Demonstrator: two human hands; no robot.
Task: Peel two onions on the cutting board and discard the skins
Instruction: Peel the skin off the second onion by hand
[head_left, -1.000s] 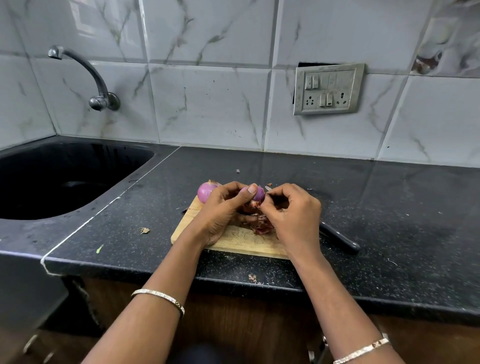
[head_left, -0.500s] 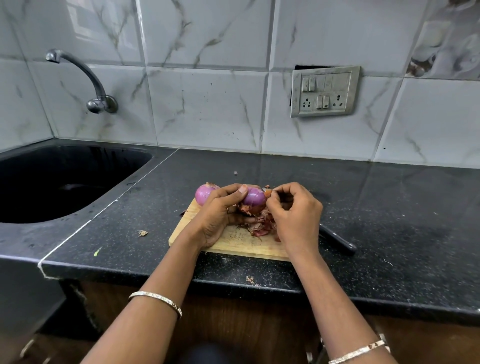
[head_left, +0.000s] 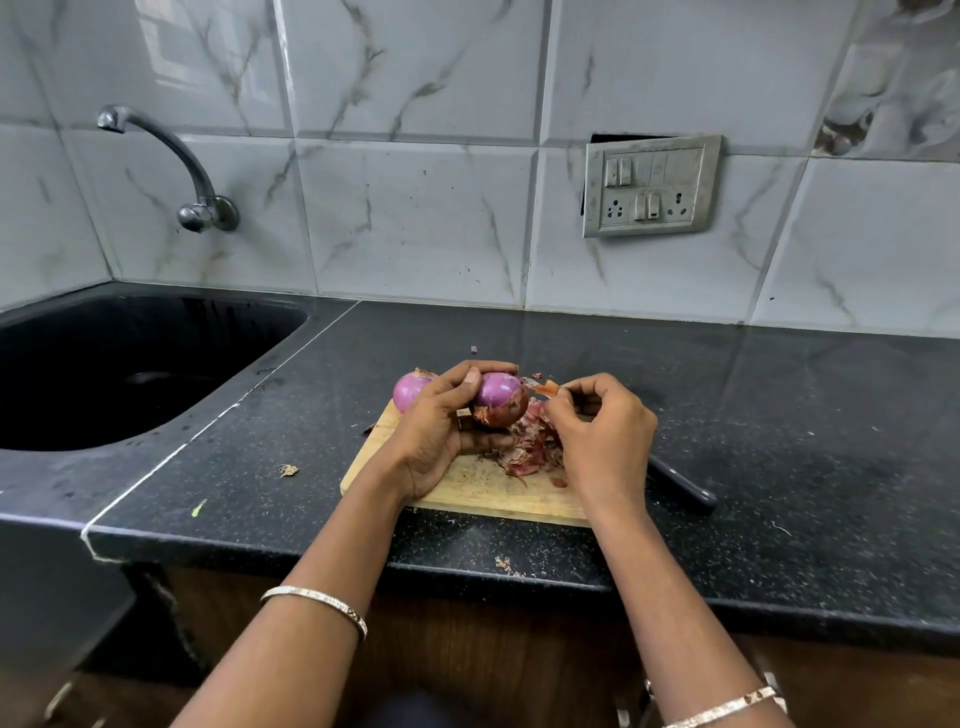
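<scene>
A wooden cutting board (head_left: 483, 488) lies on the black counter. My left hand (head_left: 441, 431) grips a purple onion (head_left: 501, 397) just above the board; its upper part is peeled and brown skin still clings low down. My right hand (head_left: 597, 436) pinches a strip of orange-brown skin (head_left: 545, 387) pulled away from that onion. A second, peeled purple onion (head_left: 408, 392) sits at the board's far left corner, partly hidden behind my left hand. A heap of reddish skins (head_left: 530, 447) lies on the board between my hands.
A black-handled knife (head_left: 680, 488) lies on the counter right of the board, partly under my right wrist. A black sink (head_left: 119, 364) with a wall tap (head_left: 171, 166) is at the left. Skin scraps (head_left: 288, 470) dot the counter (head_left: 805, 431). A switch plate (head_left: 649, 187) hangs on the tiled wall.
My right hand has drawn away to the right, pulling a strip of skin off the held onion. More of the onion's purple surface shows now.
</scene>
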